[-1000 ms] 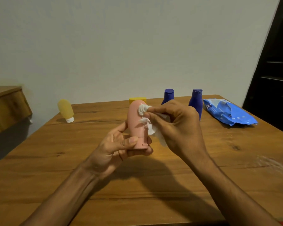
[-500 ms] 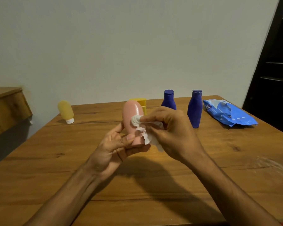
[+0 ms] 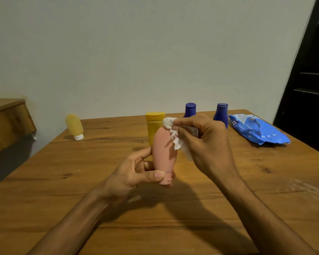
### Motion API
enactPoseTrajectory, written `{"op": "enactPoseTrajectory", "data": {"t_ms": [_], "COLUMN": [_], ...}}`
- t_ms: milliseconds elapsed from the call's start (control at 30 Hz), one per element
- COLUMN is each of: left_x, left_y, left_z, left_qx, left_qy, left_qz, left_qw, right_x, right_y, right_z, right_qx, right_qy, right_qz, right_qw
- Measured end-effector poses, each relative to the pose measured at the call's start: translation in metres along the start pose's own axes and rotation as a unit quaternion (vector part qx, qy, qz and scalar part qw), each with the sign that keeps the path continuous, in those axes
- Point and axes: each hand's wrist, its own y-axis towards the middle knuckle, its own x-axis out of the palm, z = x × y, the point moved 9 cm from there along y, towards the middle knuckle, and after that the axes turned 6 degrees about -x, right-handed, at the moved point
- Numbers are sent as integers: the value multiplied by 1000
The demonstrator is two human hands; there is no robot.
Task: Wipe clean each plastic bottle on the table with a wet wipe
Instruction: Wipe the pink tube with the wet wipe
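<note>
Pointing cap-down, upright pink bottle (image 3: pixel 163 151) between curled left fingers (image 3: pixel 153 176); right fingers (image 3: pixel 185 122) pinching wipe (image 3: pixel 175 141)

There is 1 view, from a camera worn on the person's head. It looks forward and a little down, along the wooden table (image 3: pixel 44 181) toward the pale wall (image 3: pixel 118 52) behind its far edge. The lens is wide, so the dark furniture (image 3: pixel 313 80) at the right edge leans inward. The camera is near: the left hand (image 3: pixel 131 173) and the right hand (image 3: pixel 206 144) sit in the middle, and both forearms (image 3: pixel 77 218) enter from the bottom edge.
</note>
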Motion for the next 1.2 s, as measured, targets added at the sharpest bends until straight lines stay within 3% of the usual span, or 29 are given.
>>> {"op": "enactPoseTrajectory", "data": {"t_ms": [200, 400, 500, 633, 833, 1000, 1133, 1200], "left_x": [-1, -12, -11, 1, -12, -9, -10, -7], "left_y": [4, 4, 4, 5, 4, 4, 4, 3], "left_z": [1, 5, 5, 5, 7, 9, 7, 5], "left_qx": [14, 44, 45, 31, 47, 45, 42, 32], "left_qy": [74, 6, -18, 21, -7, -7, -55, -36], "left_qz": [9, 69, 61, 15, 64, 32, 36, 27], "left_qw": [997, 997, 997, 999, 997, 998, 997, 998], "right_x": [10, 44, 37, 13, 46, 26, 39, 33], "right_y": [-5, -24, -18, -8, -21, -14, -20, -18], "right_z": [-12, -36, -30, -27, -30, -30, -33, -34], "right_qx": [-62, -166, -147, -131, -150, -144, -157, -157], "right_qy": [-93, -165, -140, -107, -167, -140, -149, -137], "right_qz": [-27, -130, -117, -29, -165, -64, -120, -104], "right_qw": [993, 963, 972, 985, 960, 978, 969, 973]}}
